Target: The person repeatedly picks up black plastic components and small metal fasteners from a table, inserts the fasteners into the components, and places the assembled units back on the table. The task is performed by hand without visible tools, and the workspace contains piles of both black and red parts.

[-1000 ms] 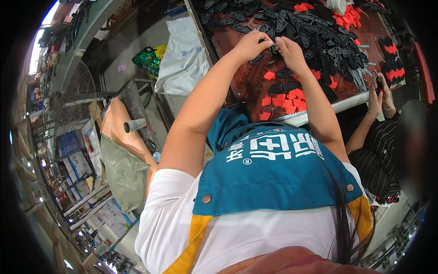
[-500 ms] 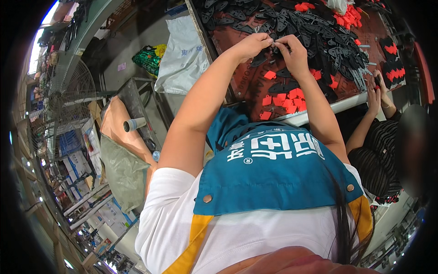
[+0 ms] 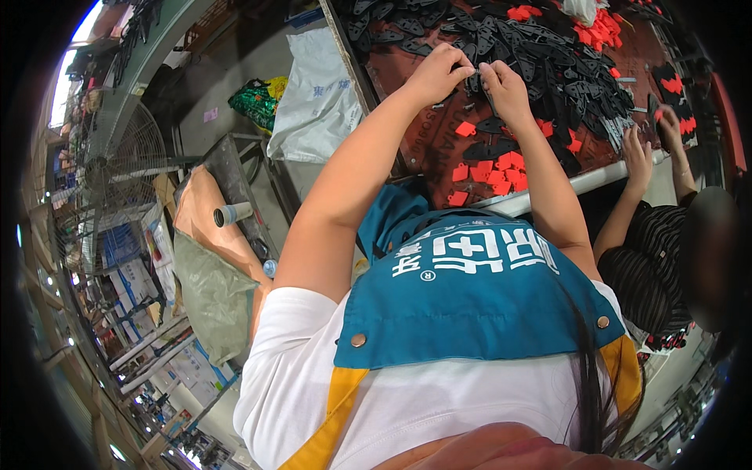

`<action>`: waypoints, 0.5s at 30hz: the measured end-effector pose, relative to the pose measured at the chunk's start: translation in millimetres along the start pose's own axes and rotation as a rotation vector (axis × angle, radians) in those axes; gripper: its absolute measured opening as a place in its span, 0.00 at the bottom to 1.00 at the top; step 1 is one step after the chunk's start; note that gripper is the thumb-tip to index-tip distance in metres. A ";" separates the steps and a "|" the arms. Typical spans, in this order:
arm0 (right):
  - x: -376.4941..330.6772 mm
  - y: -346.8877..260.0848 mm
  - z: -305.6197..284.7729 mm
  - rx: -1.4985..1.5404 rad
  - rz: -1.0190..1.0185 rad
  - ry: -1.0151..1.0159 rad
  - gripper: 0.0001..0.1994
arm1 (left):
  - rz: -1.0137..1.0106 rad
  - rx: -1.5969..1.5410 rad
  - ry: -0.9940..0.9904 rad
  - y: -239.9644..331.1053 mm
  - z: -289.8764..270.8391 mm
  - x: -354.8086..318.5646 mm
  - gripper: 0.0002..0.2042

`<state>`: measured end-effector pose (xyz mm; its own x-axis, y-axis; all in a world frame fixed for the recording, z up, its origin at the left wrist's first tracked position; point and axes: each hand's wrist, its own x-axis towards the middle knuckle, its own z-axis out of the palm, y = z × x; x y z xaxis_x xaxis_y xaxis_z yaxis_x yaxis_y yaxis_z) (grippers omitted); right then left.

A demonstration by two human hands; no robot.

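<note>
Hands first: four of them in view, two belonging to the person wearing the camera and two to a co-worker. The left hand [image 3: 440,77] has thumb and forefinger pinched on one small bit [image 3: 474,71], too tiny to make out, just above the table [image 3: 427,153]. The right hand [image 3: 505,90] is right beside it, fingers curled in toward the thumb; can't tell if it's actually gripping that bit too. Black parts [image 3: 540,59] are heaped over the far side of the table, dozens easily, overlapping way too much for a proper count. Red pieces [image 3: 480,170] near the front edge come to roughly ten, also overlapping, plus a bigger red pile [image 3: 599,33] at the back. Off to the left I count one white sack [image 3: 313,102], one green and yellow bag [image 3: 254,103], one fan [image 3: 117,168] and one cup [image 3: 233,213]. Compared with half a second ago, the left hand is a touch higher, and the right hand's fingers are more folded, where they were spread wider before. Biggest change is the co-worker: their hands were close together, now they're apart, with the nearer hand [image 3: 637,158] open and the farther hand [image 3: 670,129] on a dark piece [image 3: 653,107].
</note>
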<state>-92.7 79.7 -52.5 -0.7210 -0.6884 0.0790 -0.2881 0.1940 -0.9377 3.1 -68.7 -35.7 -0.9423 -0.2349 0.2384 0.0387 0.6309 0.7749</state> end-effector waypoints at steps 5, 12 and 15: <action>-3.9 -3.8 -0.1 -0.065 -0.153 -0.006 0.09 | -0.049 -0.015 -0.001 -0.3 -0.6 2.5 0.09; -1.6 -1.4 -3.0 0.937 0.353 -0.126 0.05 | -0.215 -0.374 0.052 -16.3 8.5 5.2 0.11; -0.7 -10.1 -9.0 0.981 0.394 -0.206 0.06 | -0.115 -0.146 0.033 -0.2 3.2 1.5 0.10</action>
<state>-95.0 84.4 -40.0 -0.5060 -0.8223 -0.2603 0.6384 -0.1541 -0.7542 0.7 -66.9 -37.4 -0.9318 -0.3255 0.1604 -0.0188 0.4849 0.8744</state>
